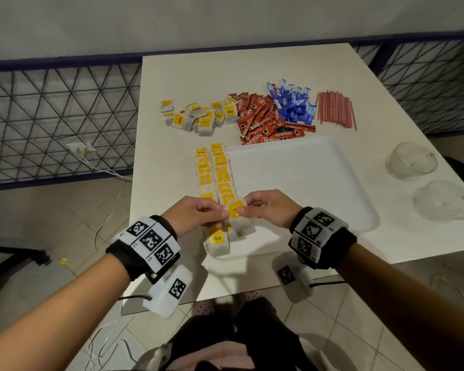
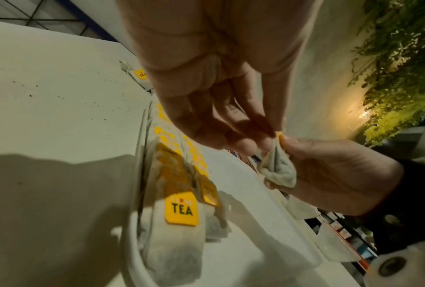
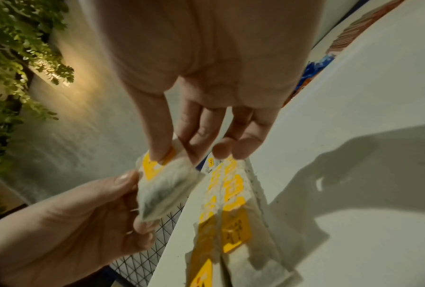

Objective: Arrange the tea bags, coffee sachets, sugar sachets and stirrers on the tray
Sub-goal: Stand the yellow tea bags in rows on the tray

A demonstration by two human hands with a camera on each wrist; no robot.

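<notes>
Both hands hold one tea bag point(image 1: 237, 210) with a yellow tag just above the near left part of the white tray point(image 1: 306, 178). My left hand point(image 1: 224, 213) pinches its left edge, and my right hand point(image 1: 243, 208) pinches it from the right. In the left wrist view the tea bag point(image 2: 278, 169) hangs between the fingertips. In the right wrist view my thumb presses on the tea bag point(image 3: 167, 188) at its tag. Two rows of tea bags point(image 1: 216, 178) lie along the tray's left side. Loose tea bags point(image 1: 198, 116), red coffee sachets point(image 1: 263, 119), blue sugar sachets point(image 1: 292, 103) and red stirrers point(image 1: 335, 109) lie beyond the tray.
Two upturned clear glass cups point(image 1: 410, 159) point(image 1: 442, 199) stand on the table right of the tray. The table's near edge runs just under my wrists. A wire fence and a wall socket with cables are off to the left.
</notes>
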